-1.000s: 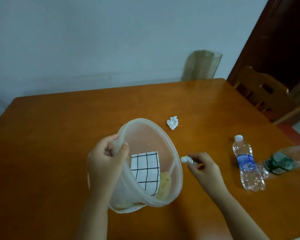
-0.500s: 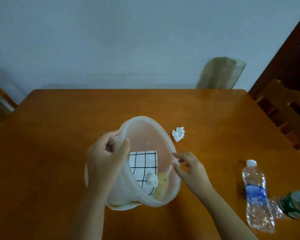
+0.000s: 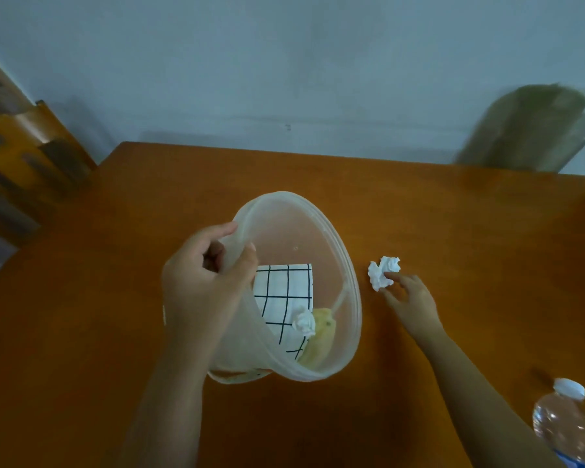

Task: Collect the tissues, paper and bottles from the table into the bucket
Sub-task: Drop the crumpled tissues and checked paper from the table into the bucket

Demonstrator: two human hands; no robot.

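A translucent plastic bucket (image 3: 343, 265) is tilted toward me over the wooden table (image 3: 115, 298). My left hand (image 3: 203, 282) grips its near-left rim. Inside lie a white paper with a black grid (image 3: 281, 295), a small crumpled tissue (image 3: 304, 321) and a yellowish scrap (image 3: 321, 336). To the right of the bucket a crumpled white tissue (image 3: 382, 271) rests on the table. My right hand (image 3: 409, 298) reaches to it, fingertips touching it, fingers apart. A clear water bottle with a white cap (image 3: 568, 423) lies at the lower right corner.
A wooden chair (image 3: 24, 157) stands off the table's left corner. A rolled greenish sheet (image 3: 527, 130) leans against the pale wall at the back right.
The small tissue left my right hand and now lies inside the bucket. My right hand then moved away to the right, up to the tissue on the table. The view has swung left.
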